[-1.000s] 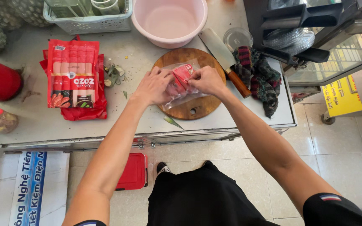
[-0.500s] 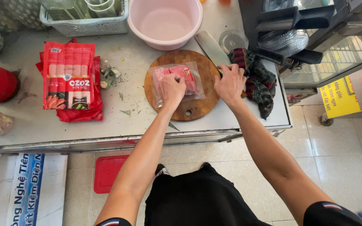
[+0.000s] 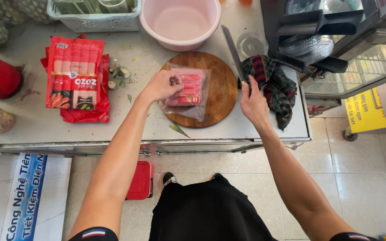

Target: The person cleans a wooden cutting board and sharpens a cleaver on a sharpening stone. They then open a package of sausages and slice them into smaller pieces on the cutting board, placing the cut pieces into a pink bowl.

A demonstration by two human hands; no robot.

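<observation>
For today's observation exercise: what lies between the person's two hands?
Head view: bare wood of the round cutting board lies between the left hand and right hand.

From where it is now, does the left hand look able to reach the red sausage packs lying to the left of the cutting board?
Probably yes. The left hand rests on the clear sausage packet on the cutting board; the red sausage packs lie on the same counter, with only small scraps between.

- A pale stone counter [image 3: 68,129] stands over a beige tiled floor [image 3: 371,178] (daylight falls evenly).
- A glass-fronted display cabinet [image 3: 358,62] sits at the right.
- A yellow sign [image 3: 362,111] leans beneath it.
</observation>
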